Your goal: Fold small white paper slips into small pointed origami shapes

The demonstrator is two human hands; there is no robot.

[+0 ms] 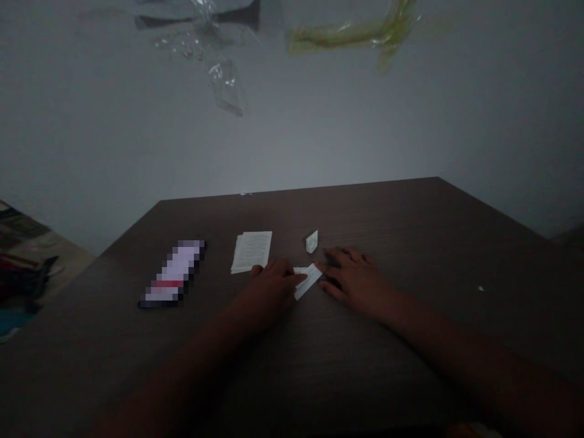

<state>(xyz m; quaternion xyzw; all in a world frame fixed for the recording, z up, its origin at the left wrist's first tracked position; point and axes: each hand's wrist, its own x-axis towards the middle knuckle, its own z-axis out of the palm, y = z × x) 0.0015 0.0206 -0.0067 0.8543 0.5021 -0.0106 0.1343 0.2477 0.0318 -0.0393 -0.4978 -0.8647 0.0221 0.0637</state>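
A small folded strip of white paper (310, 280) lies slanted on the brown table between my hands. My left hand (274, 285) rests palm down on its left part, one finger stretched across the paper, the others hiding its left end. From the right, my right hand (356, 278) lies flat with fingers spread, its fingertips at the paper's upper right tip. Just beyond the hands stands or lies a small folded paper piece (311, 241), pointed at the top. Past my left hand is a small stack of printed paper sheets (252, 250).
A phone (176, 274) with a blurred screen lies at the left of the brown table (365, 213). A tiny white scrap (480, 288) sits far right. Behind the table rises a pale wall (292, 140) with clear plastic (225, 85) and yellow tape (347, 38) on it.
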